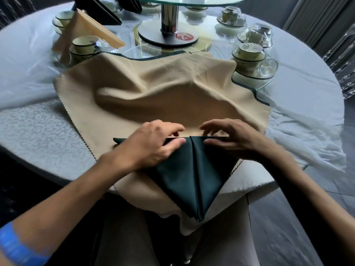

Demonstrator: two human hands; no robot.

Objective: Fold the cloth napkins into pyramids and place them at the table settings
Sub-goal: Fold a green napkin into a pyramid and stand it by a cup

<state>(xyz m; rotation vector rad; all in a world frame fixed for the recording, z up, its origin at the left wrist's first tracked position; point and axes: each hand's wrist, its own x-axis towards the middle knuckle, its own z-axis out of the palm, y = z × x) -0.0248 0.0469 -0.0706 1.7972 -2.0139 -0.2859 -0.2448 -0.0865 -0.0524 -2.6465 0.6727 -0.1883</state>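
Note:
A dark green napkin (194,175) lies folded into a downward-pointing triangle with a centre seam, at the near edge of the table. It rests on a spread, rumpled beige napkin (163,89). My left hand (151,144) pinches the green napkin's top edge left of the seam, thumb on top and fingers curled behind the edge. My right hand (230,139) pinches the top edge right of the seam in the same way. A folded beige pyramid napkin (86,31) and a folded dark pyramid napkin (99,12) stand at the far-left settings.
The round table has a white cloth (34,77). Cup-and-bowl settings stand at the left (84,47) and right (249,56), with upturned glasses (259,33). A glass turntable on a metal post (170,18) fills the centre. A clear chair (343,50) stands at the right.

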